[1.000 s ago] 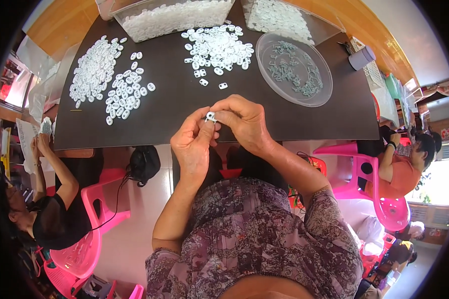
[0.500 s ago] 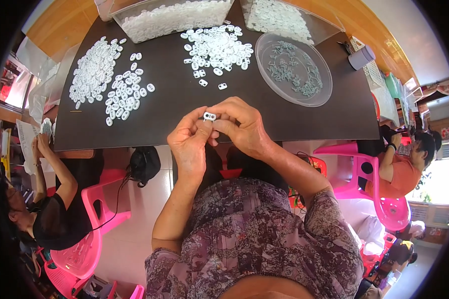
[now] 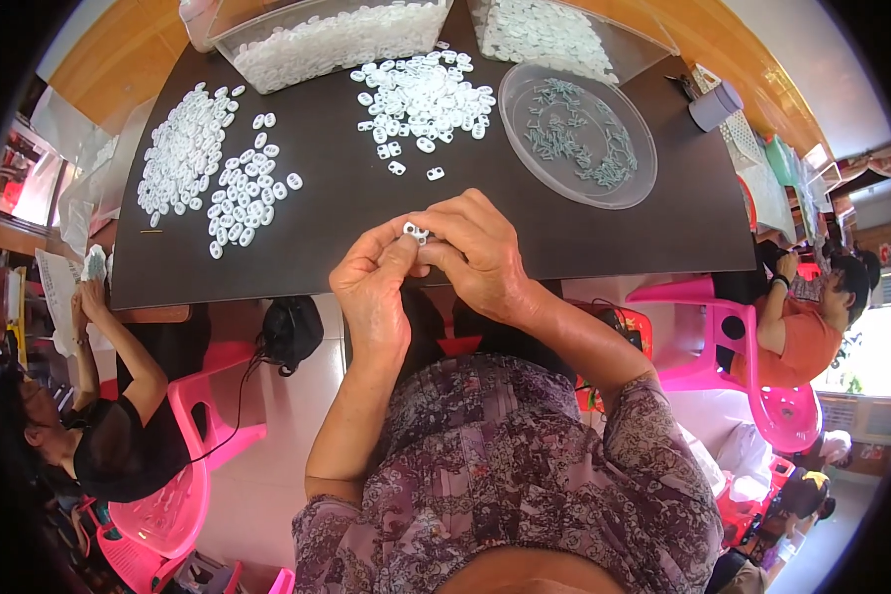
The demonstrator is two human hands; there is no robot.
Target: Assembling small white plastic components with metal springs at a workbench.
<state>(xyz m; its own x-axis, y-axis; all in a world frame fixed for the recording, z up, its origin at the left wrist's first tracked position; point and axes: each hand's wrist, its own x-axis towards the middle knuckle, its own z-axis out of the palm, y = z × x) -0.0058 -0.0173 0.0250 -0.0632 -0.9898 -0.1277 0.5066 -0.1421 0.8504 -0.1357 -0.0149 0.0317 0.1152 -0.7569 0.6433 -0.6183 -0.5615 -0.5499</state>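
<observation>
Both hands meet at the near edge of the dark tabletop (image 3: 584, 238). Left hand (image 3: 371, 292) and right hand (image 3: 480, 252) pinch one small white plastic piece (image 3: 415, 233) between their fingertips, held just above the tabletop edge.

Change over the last second: very little. The piece sits at the same spot between the fingertips; the fingers have closed in slightly around it, the right fingers curling further over. Reads as fine fitting work on that single piece, ongoing.

Loose white pieces (image 3: 421, 94) lie in a heap farther up the tabletop, more to the left (image 3: 183, 148). Clear round dish (image 3: 525, 89) holds small grey-green parts, well apart from the hands.
</observation>
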